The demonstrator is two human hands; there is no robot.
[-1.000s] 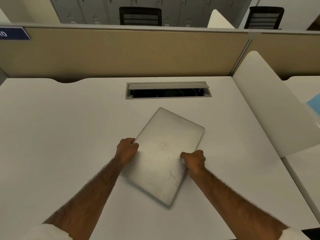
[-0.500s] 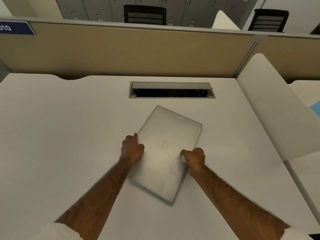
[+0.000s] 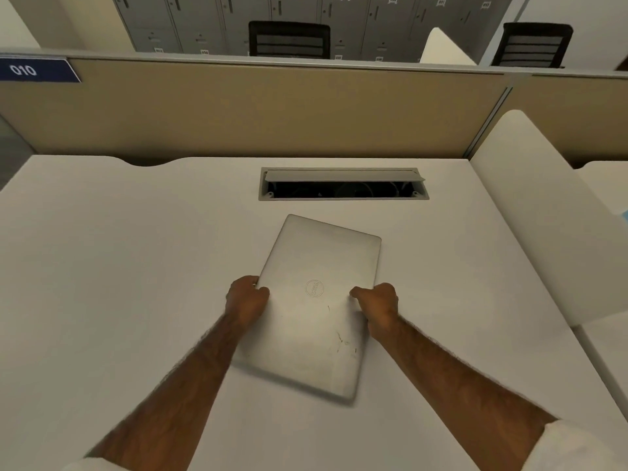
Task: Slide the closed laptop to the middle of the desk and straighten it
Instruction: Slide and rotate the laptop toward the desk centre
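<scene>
A closed silver laptop (image 3: 316,266) lies flat on the white desk (image 3: 119,266), near the desk's middle, with its short side towards me and turned a little clockwise. My left hand (image 3: 246,299) grips its left long edge. My right hand (image 3: 377,302) grips its right long edge, thumb on the lid. The near corner of the laptop is blurred.
An open cable slot (image 3: 343,185) is set in the desk just beyond the laptop. A tan partition (image 3: 272,110) closes the back of the desk. A white curved divider (image 3: 543,232) stands along the right side. Two black chairs (image 3: 289,39) are behind the partition.
Both hands have turned the laptop anticlockwise, so it sits nearer to straight than one second ago. It also slid slightly left and towards me. My grip on both edges is unchanged.
</scene>
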